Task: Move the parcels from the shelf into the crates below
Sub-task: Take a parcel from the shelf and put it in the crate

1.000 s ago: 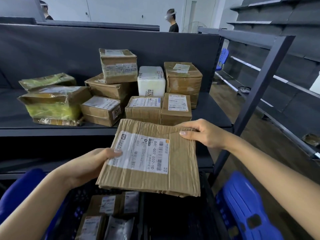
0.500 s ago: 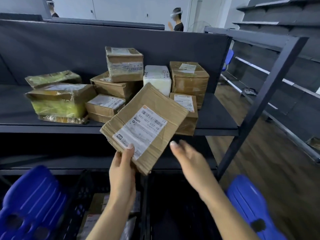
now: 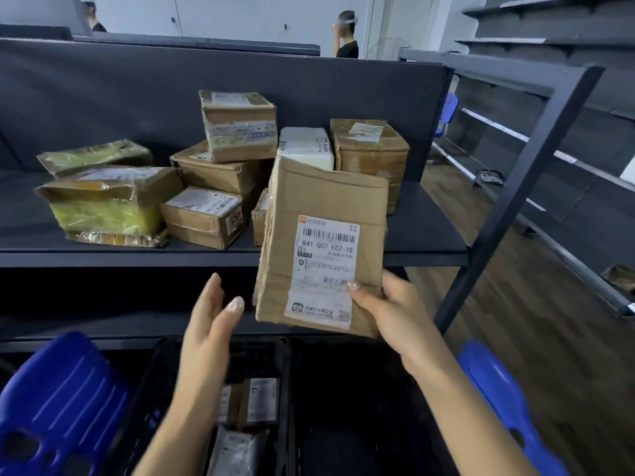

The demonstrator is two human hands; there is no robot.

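Note:
A flat brown cardboard parcel (image 3: 319, 214) with a white label stands upright in front of the shelf, its label facing me. My right hand (image 3: 388, 310) grips its lower right corner, thumb on the label. My left hand (image 3: 213, 314) hovers just left of the parcel with straight fingers, not touching it. Several more parcels sit on the dark shelf (image 3: 426, 235), among them a taped brown box (image 3: 240, 125), a white parcel (image 3: 305, 146) and yellow-wrapped ones (image 3: 106, 207). Below, the left black crate (image 3: 275, 365) holds a few parcels (image 3: 257, 403); the right crate (image 3: 343, 424) looks dark inside.
Blue chair backs stand at lower left (image 3: 58, 400) and lower right (image 3: 498, 400). A dark diagonal shelf post (image 3: 522, 187) rises on the right. More grey shelving (image 3: 584, 149) lines the right wall. Two people stand in the background beyond the shelf.
The parcel passed from my left hand to my right and turned upright. My left hand let go and now hovers beside it.

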